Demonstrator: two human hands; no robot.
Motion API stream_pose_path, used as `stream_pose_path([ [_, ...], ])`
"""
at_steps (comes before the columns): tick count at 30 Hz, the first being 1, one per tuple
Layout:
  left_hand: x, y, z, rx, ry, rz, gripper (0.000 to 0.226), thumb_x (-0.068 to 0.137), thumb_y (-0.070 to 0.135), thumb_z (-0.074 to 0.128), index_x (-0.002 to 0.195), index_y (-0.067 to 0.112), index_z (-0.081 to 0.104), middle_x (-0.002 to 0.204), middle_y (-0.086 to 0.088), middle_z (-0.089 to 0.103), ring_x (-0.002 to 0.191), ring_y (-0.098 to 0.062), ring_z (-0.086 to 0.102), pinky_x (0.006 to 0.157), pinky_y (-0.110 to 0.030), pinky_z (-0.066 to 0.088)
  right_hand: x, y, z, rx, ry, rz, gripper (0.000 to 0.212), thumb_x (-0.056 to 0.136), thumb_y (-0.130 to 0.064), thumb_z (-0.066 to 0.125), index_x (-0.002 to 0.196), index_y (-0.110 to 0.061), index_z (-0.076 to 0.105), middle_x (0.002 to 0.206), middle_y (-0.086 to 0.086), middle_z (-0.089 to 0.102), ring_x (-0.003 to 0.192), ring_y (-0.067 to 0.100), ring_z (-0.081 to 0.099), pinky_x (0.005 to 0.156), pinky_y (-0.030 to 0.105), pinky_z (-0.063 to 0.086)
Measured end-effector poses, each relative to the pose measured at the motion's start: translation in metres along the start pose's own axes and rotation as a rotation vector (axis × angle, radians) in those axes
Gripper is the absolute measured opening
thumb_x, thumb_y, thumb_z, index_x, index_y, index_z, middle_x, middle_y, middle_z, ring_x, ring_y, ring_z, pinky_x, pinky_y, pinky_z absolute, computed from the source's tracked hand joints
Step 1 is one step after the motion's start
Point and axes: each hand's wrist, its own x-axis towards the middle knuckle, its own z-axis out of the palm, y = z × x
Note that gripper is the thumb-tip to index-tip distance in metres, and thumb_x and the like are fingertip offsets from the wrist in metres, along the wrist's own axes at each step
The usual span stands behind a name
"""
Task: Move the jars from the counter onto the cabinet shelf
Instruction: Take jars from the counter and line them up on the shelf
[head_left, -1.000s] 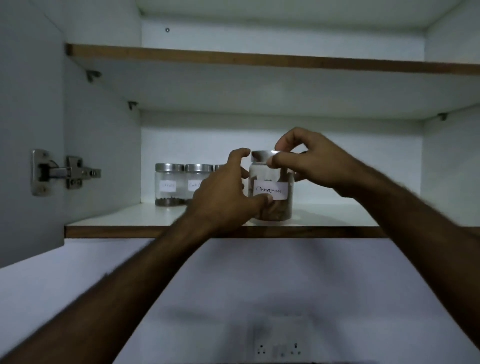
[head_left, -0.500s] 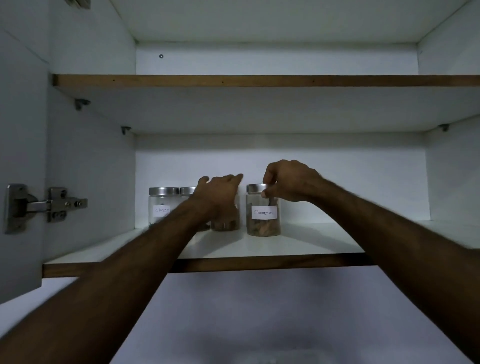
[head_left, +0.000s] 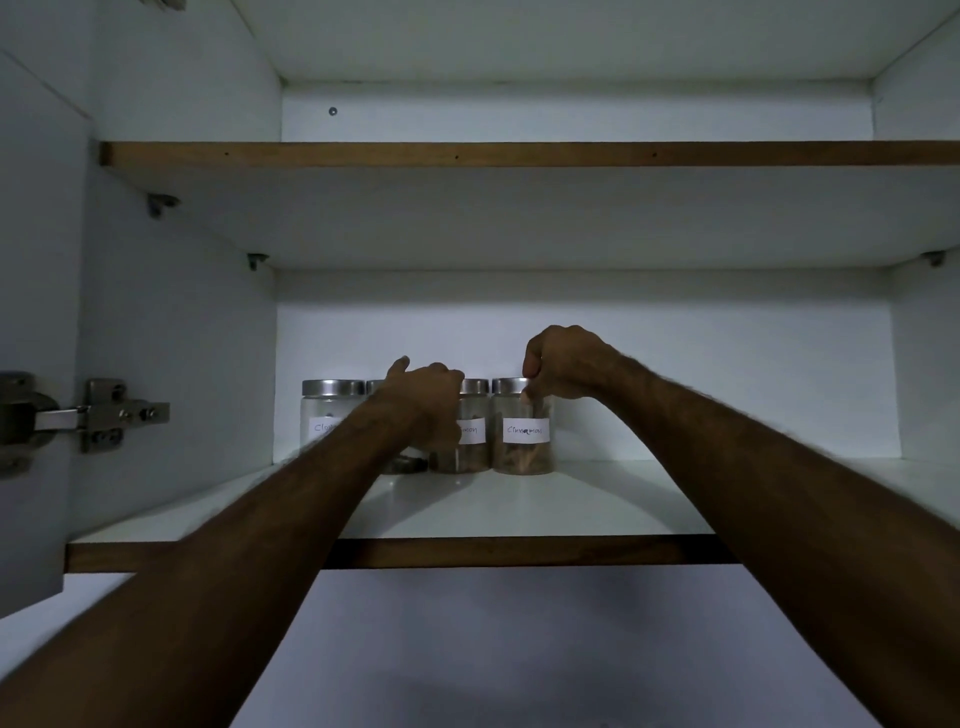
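Note:
Several glass jars with steel lids and white paper labels stand in a row at the back of the lower cabinet shelf (head_left: 519, 514). The rightmost jar (head_left: 523, 447), labelled with a word like cinnamon, holds brown sticks. My right hand (head_left: 563, 361) pinches its lid from above. Beside it stands a second jar (head_left: 470, 441) of brown contents. My left hand (head_left: 423, 402) covers a jar to the left of that one, with its fingers curled around it. The leftmost jar (head_left: 327, 415) stands free.
The upper shelf (head_left: 519, 154) runs across above. The cabinet's left wall carries a metal door hinge (head_left: 93, 413). To the right of the jars lies bare shelf, up to the right wall (head_left: 924, 364). Below the shelf is a plain wall.
The labelled jar went from the shelf's front edge to the back, next to the row. My left hand left it and moved onto a jar further left.

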Motion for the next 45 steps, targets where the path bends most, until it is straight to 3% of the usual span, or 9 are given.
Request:
stream_pose_path([
  [9, -0.002, -0.001, 0.002, -0.056, 0.014, 0.000, 0.058, 0.087, 0.035, 0.064, 0.137, 0.012, 0.046, 0.142, -0.011, 0.051, 0.132, -0.027, 0.046, 0.119, -0.049, 0.022, 0.005, 0.003, 0.008, 0.032, 0.022, 0.030, 0.033, 0.087, -0.031, 0.074, 0.109, -0.007, 0.076, 0.117, 0.007, 0.072, 0.110, 0.023, 0.062, 0.094, 0.037, 0.052],
  [14, -0.018, 0.004, 0.001, -0.126, -0.013, -0.012, 0.090, 0.092, 0.038, 0.061, 0.159, 0.009, 0.008, 0.165, -0.011, 0.021, 0.151, -0.026, 0.026, 0.125, -0.050, 0.006, -0.008, 0.001, 0.004, 0.141, -0.047, 0.074, 0.041, 0.095, -0.028, 0.065, 0.130, -0.007, 0.066, 0.138, 0.011, 0.061, 0.129, 0.026, 0.054, 0.107, 0.037, 0.043],
  [17, -0.046, 0.015, -0.015, -0.250, 0.207, 0.013, 0.088, 0.094, 0.036, 0.059, 0.160, 0.012, 0.006, 0.167, -0.008, 0.015, 0.152, -0.021, 0.024, 0.126, -0.044, 0.007, -0.032, -0.005, -0.008, 0.326, 0.110, 0.068, 0.053, 0.094, -0.031, 0.068, 0.141, -0.012, 0.057, 0.150, 0.006, 0.051, 0.137, 0.019, 0.048, 0.110, 0.026, 0.034],
  [21, -0.147, 0.037, -0.010, -0.641, 0.646, 0.186, 0.067, 0.091, 0.039, 0.062, 0.151, 0.017, 0.039, 0.146, 0.000, 0.055, 0.134, -0.012, 0.052, 0.113, -0.033, 0.042, -0.120, -0.025, -0.006, 0.667, 0.465, -0.049, 0.044, 0.090, -0.038, 0.071, 0.130, -0.020, 0.067, 0.128, -0.004, 0.068, 0.111, 0.002, 0.064, 0.097, 0.016, 0.048],
  [23, -0.212, 0.047, 0.017, -0.749, 0.677, 0.264, 0.053, 0.095, 0.034, 0.062, 0.142, 0.014, 0.048, 0.130, 0.005, 0.064, 0.124, -0.005, 0.059, 0.104, -0.025, 0.048, -0.190, -0.040, 0.011, 0.763, 0.483, -0.152, 0.037, 0.091, -0.044, 0.067, 0.123, -0.025, 0.069, 0.115, -0.016, 0.070, 0.098, -0.007, 0.067, 0.083, 0.009, 0.050],
  [30, -0.385, 0.088, 0.194, -1.156, 0.069, -0.172, 0.032, 0.090, 0.022, 0.068, 0.122, 0.020, 0.064, 0.106, 0.011, 0.074, 0.101, 0.002, 0.069, 0.087, -0.016, 0.054, -0.370, -0.092, 0.142, 0.777, -0.184, -0.117, 0.037, 0.088, -0.035, 0.074, 0.124, -0.027, 0.069, 0.121, -0.012, 0.069, 0.107, 0.002, 0.065, 0.100, 0.029, 0.050],
  [36, -0.508, 0.128, 0.318, -1.157, -0.579, -0.536, 0.030, 0.093, 0.004, 0.063, 0.120, 0.018, 0.066, 0.109, 0.001, 0.073, 0.102, -0.011, 0.070, 0.097, -0.038, 0.055, -0.482, -0.145, 0.269, 0.610, -0.933, -0.213, 0.054, 0.081, -0.055, 0.071, 0.130, -0.039, 0.056, 0.127, -0.017, 0.058, 0.112, 0.003, 0.055, 0.101, 0.038, 0.048],
  [41, -0.548, 0.152, 0.338, -1.242, -0.772, -0.608, 0.027, 0.096, -0.002, 0.056, 0.120, 0.003, 0.066, 0.120, -0.008, 0.071, 0.115, -0.018, 0.065, 0.100, -0.021, 0.049, -0.540, -0.167, 0.327, 0.417, -1.044, -0.424, 0.084, 0.072, -0.064, 0.071, 0.144, -0.030, 0.043, 0.146, -0.006, 0.046, 0.130, 0.017, 0.045, 0.115, 0.040, 0.027],
  [45, -0.555, 0.155, 0.345, -1.319, -0.738, -0.692, 0.026, 0.098, -0.001, 0.053, 0.120, 0.002, 0.066, 0.118, -0.009, 0.071, 0.113, -0.019, 0.066, 0.090, -0.014, 0.051, -0.550, -0.179, 0.345, 0.396, -0.996, -0.414, 0.073, 0.074, -0.057, 0.072, 0.136, -0.029, 0.046, 0.141, -0.003, 0.047, 0.126, 0.020, 0.047, 0.108, 0.040, 0.033],
])
